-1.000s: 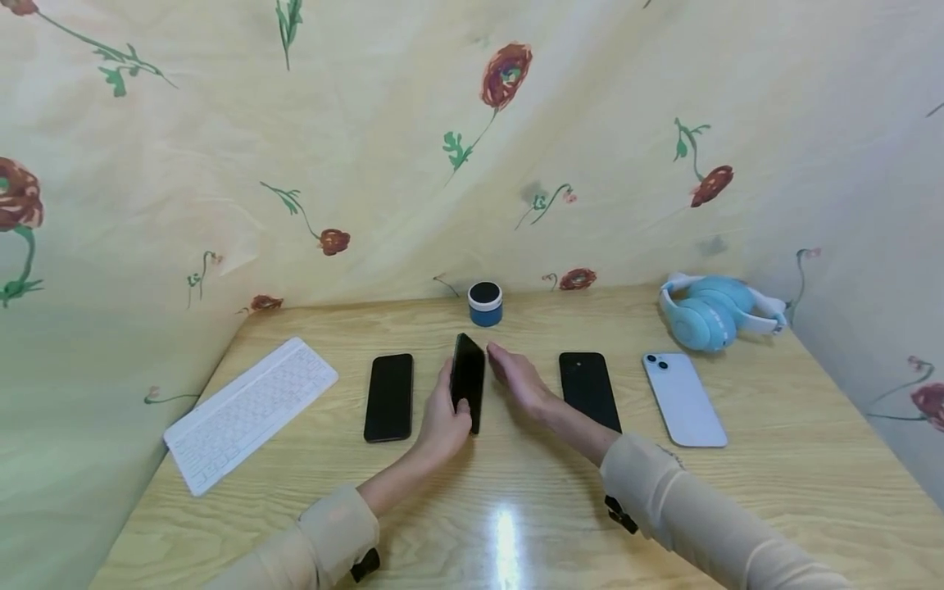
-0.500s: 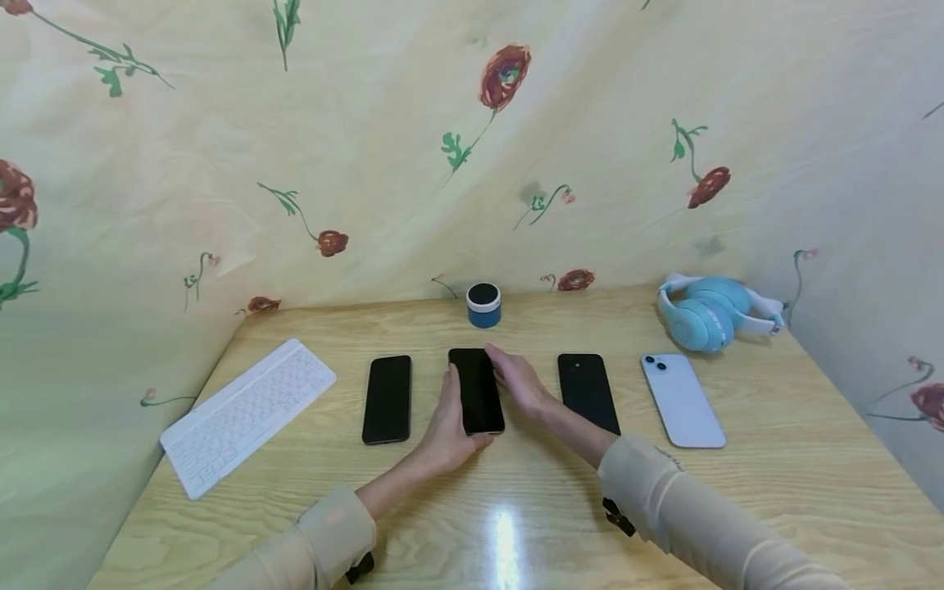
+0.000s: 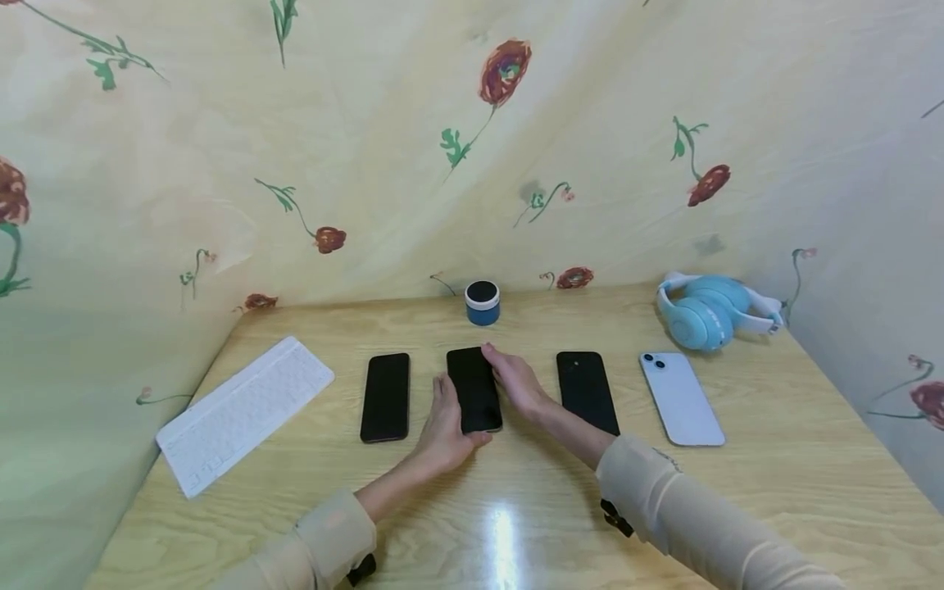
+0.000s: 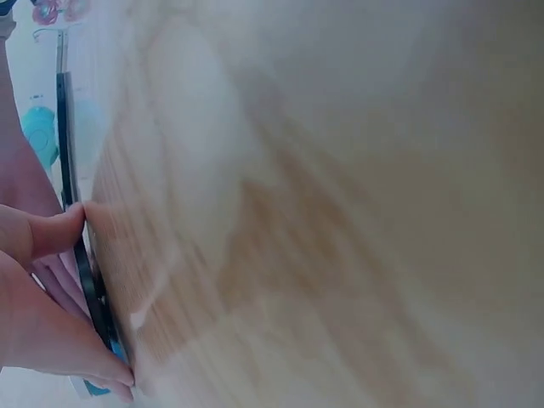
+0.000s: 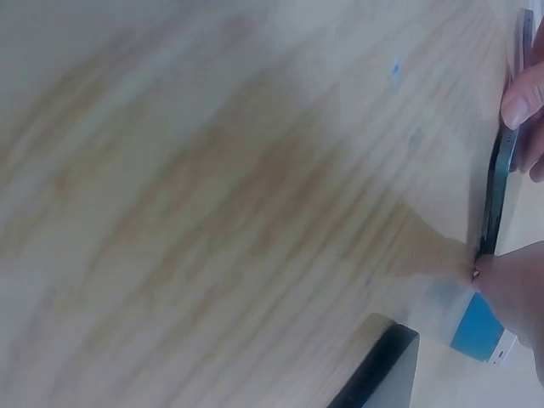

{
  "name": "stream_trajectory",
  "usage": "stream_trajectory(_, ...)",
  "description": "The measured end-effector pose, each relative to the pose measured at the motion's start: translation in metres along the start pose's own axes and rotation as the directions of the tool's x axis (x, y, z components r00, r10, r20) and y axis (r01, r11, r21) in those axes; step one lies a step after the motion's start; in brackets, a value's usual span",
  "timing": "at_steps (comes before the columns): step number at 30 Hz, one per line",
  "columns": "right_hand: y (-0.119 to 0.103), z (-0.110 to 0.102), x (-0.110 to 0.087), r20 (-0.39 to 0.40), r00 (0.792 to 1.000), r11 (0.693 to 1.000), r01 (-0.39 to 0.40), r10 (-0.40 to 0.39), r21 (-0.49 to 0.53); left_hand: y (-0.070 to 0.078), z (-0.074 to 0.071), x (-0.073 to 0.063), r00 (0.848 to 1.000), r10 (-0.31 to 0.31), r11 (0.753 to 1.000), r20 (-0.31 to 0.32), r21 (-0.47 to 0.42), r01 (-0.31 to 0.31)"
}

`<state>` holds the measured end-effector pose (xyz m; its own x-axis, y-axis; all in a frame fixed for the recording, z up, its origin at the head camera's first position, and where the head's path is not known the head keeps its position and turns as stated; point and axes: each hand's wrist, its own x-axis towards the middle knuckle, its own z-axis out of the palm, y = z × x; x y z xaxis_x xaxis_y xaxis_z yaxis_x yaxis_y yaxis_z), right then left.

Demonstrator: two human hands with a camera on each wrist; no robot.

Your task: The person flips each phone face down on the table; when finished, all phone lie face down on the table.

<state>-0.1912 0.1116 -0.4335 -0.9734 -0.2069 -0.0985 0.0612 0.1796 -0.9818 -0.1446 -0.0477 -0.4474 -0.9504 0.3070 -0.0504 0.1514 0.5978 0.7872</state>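
Note:
A black smartphone [image 3: 475, 393] lies screen up at the middle of the wooden table, between both hands. My left hand [image 3: 445, 430] holds it with the fingers along its left side and the thumb at its near edge. With straight fingers, my right hand [image 3: 519, 383] touches its far right corner; the right thumb is hidden in the head view. From the right wrist view, the smartphone [image 5: 497, 187] appears edge-on, low over the tabletop. Another black phone [image 3: 385, 398] lies to the left, and a black phone with its camera side up [image 3: 586, 389] to the right.
A white keyboard [image 3: 247, 414] lies slanted at the left. Farther right are a pale blue phone [image 3: 682, 400], camera side up, and folded light-blue headphones [image 3: 711, 311]. A small blue-and-white round speaker-like object [image 3: 483, 305] stands at the back, near the flowered cloth [image 3: 398, 147].
The middle smartphone has gone from upright on edge in the left hand to flat, screen up. The right fingers have come to its far right corner. Little moves in the last half second.

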Motion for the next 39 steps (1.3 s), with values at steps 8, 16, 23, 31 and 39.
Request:
stream_trajectory(8, -0.015, -0.044, 0.005, 0.046, 0.997, 0.998, 0.060, -0.059, -0.032, 0.012, 0.005, 0.002, 0.993, -0.016, 1.000, -0.114, 0.012, 0.017)
stream_trajectory(16, -0.013, -0.131, -0.008, -0.036, 0.999, 0.986, -0.029, 0.023, -0.161, 0.061, 0.052, 0.005, 0.998, 0.045, 0.991, -0.039, -0.123, -0.050)
stream_trajectory(23, -0.001, -0.146, -0.026, -0.160, 0.976, 0.916, -0.197, 0.150, -0.348, 0.080, 0.091, 0.020, 0.999, 0.024, 0.999, 0.041, -0.048, -0.022)
stream_trajectory(31, -0.003, -0.140, -0.028, -0.168, 0.976, 0.889, -0.198, 0.139, -0.413, 0.079, 0.098, 0.025, 0.998, 0.062, 0.997, 0.019, -0.047, -0.061)
stream_trajectory(39, 0.002, -0.140, -0.029, -0.147, 0.981, 0.950, -0.165, 0.130, -0.264, 0.087, 0.106, 0.030, 0.997, 0.061, 0.998, 0.047, -0.017, -0.060)
